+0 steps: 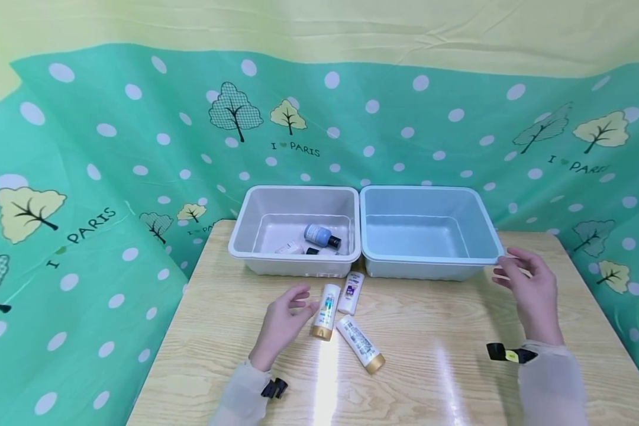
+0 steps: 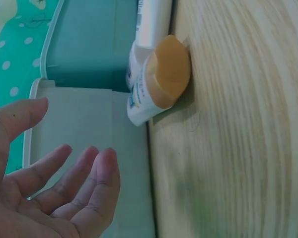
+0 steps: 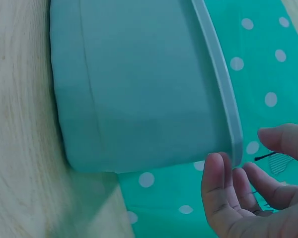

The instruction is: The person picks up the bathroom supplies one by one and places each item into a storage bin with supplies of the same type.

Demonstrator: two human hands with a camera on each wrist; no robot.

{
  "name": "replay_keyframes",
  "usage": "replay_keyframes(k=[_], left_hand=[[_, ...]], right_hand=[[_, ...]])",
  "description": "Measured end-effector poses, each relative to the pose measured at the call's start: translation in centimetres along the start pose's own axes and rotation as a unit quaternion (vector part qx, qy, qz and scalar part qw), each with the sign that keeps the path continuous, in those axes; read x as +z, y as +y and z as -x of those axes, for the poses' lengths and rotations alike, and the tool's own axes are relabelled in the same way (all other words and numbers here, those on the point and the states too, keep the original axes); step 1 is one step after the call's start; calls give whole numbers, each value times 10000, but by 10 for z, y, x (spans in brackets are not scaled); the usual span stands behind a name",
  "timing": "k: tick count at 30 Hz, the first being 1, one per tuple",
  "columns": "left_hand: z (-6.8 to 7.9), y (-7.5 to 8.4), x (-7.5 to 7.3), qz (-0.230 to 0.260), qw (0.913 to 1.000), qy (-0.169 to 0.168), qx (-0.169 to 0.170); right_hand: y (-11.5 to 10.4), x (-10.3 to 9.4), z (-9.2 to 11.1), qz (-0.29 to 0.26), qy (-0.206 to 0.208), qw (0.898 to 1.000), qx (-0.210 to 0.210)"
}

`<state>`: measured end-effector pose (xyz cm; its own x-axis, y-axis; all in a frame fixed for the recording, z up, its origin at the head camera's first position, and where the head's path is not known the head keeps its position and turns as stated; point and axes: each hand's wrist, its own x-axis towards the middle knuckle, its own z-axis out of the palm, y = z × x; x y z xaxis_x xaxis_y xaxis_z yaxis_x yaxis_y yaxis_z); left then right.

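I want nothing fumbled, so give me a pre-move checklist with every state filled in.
1. Left grip holds nothing: ok.
2. Nearest gold-capped bottle within apparent easy reach: ok, it lies beside the left grip.
3. That bottle apart from the slanted gold-capped bottle: cannot tell, they lie very close.
4. Right grip off the blue bin: cannot tell, fingertips at its near right corner.
5. Grey bin unoccupied: not ok, a blue flask lies inside.
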<state>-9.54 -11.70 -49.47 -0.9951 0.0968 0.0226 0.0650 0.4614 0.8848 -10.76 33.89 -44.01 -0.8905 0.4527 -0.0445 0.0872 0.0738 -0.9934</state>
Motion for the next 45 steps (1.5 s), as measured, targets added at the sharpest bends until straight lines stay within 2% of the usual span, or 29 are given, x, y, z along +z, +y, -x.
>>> replay_keyframes(k=[7, 16, 23, 29, 37, 45], left_hand=[[-2, -7, 6, -265, 9990, -289, -221], [-5, -15, 15, -411, 9952, -653, -605], [-8, -19, 24, -442, 9921, -882, -779], [-12, -19, 30, -427, 9908, -1030, -762], [-15, -18, 33, -478, 9906, -1082, -693], [-16, -17, 34, -499, 9889, -1164, -779]], right_hand=[[9, -1, -10, -279, -86, 9993, 244], [13, -2, -11, -1019, -370, 9937, 300], [16, -4, -11, -1125, -405, 9923, 324], [18, -5, -12, -1237, -401, 9910, 332], [19, -4, -12, -1212, -435, 9913, 269], [19, -4, -14, -1119, -307, 9928, 279]])
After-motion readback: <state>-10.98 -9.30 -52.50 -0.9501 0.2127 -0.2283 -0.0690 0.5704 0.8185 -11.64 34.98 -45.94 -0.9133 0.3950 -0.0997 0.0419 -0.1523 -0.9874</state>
